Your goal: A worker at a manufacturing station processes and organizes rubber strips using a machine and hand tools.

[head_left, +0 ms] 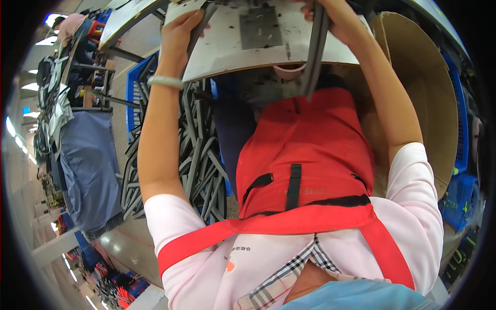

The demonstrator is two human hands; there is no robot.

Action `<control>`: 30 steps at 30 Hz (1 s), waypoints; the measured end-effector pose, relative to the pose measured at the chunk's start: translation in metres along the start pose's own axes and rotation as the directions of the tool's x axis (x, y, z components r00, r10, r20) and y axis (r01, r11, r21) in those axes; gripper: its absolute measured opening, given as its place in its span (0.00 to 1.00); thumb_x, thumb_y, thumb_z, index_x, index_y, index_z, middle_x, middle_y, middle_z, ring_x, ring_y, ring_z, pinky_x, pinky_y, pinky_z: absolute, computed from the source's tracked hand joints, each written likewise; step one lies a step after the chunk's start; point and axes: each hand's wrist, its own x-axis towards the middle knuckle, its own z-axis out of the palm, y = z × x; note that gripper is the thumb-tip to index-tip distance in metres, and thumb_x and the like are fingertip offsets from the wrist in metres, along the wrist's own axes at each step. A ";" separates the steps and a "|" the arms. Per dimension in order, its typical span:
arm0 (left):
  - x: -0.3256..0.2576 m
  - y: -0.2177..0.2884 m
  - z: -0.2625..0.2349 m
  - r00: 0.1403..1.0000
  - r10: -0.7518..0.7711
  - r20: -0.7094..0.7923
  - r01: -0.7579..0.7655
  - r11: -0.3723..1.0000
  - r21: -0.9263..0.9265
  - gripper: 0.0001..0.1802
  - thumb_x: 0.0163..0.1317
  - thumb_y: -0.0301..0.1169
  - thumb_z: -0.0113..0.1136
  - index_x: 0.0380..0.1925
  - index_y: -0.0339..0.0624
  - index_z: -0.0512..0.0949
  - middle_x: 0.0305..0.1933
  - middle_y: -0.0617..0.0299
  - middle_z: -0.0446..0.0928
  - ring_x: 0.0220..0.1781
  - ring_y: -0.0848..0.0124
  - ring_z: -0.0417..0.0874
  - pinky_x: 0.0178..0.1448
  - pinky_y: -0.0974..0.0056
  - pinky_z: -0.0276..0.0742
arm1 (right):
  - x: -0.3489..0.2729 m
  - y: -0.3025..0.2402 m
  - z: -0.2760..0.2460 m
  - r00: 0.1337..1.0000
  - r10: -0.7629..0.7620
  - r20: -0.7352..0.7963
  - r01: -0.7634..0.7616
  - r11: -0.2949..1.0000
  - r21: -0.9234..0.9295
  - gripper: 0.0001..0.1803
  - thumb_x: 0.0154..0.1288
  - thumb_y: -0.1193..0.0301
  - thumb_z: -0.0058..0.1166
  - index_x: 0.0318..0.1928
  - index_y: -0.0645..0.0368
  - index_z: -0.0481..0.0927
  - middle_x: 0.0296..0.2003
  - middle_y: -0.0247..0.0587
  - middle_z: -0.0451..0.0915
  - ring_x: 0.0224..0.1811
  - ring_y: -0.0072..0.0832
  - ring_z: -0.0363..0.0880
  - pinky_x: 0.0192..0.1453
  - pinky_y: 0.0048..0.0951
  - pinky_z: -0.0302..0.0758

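Observation:
At the top left, my left hand [178, 41] is closed round a dark grey strip [200, 30] that slants over the white worktop [217, 62]. My right hand [338, 20], at the top right, grips another long grey strip [316, 51]. This one hangs past the worktop's near edge toward my red apron [310, 134], and its lower end is blurred. Between the hands a dark square patch [260, 28] lies on the worktop, with small black scraps around it. The upper ends of both strips and some of my fingertips are cut off by the picture's edge.
Many grey bent strips [199, 150] are heaped at my left, by a blue crate [135, 85]. A large cardboard box [418, 88] stands at my right, near a blue basket [459, 199]. Below the worktop's edge a pink container [288, 71] shows. Blue-grey cloth [90, 165] hangs farther left.

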 end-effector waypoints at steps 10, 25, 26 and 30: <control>-0.080 -0.012 0.068 0.936 -0.207 0.284 0.208 0.978 0.025 0.16 0.64 0.35 0.64 0.44 0.32 0.83 0.31 0.61 0.83 0.31 0.77 0.81 0.35 0.74 0.74 | -0.043 0.054 -0.044 0.900 0.103 0.423 -0.296 0.857 0.422 0.34 0.73 0.44 0.41 0.69 0.54 0.62 0.58 0.48 0.74 0.40 0.28 0.81 0.35 0.29 0.80; -0.070 0.041 0.121 0.951 -0.092 0.295 0.100 0.995 -0.014 0.10 0.68 0.29 0.56 0.36 0.32 0.80 0.28 0.63 0.79 0.24 0.75 0.75 0.29 0.67 0.72 | -0.107 0.061 0.052 0.622 0.328 0.711 -0.041 0.920 -0.390 0.20 0.67 0.64 0.57 0.54 0.64 0.75 0.46 0.43 0.81 0.47 0.28 0.81 0.56 0.29 0.76; -0.069 0.037 0.112 0.945 -0.203 0.255 0.245 0.959 -0.144 0.10 0.68 0.29 0.56 0.35 0.31 0.79 0.28 0.64 0.78 0.24 0.76 0.73 0.29 0.67 0.71 | -0.104 0.061 0.043 0.640 0.332 0.693 -0.217 0.943 -0.252 0.22 0.68 0.61 0.56 0.55 0.64 0.75 0.47 0.44 0.81 0.47 0.27 0.81 0.56 0.29 0.76; -0.078 -0.017 0.067 0.930 -0.248 0.271 0.299 0.940 -0.166 0.12 0.69 0.32 0.56 0.41 0.33 0.79 0.31 0.61 0.81 0.28 0.74 0.78 0.35 0.70 0.74 | -0.089 0.084 0.006 0.719 0.189 0.669 -0.313 0.947 0.068 0.33 0.74 0.49 0.46 0.64 0.64 0.68 0.52 0.46 0.79 0.49 0.28 0.80 0.56 0.29 0.77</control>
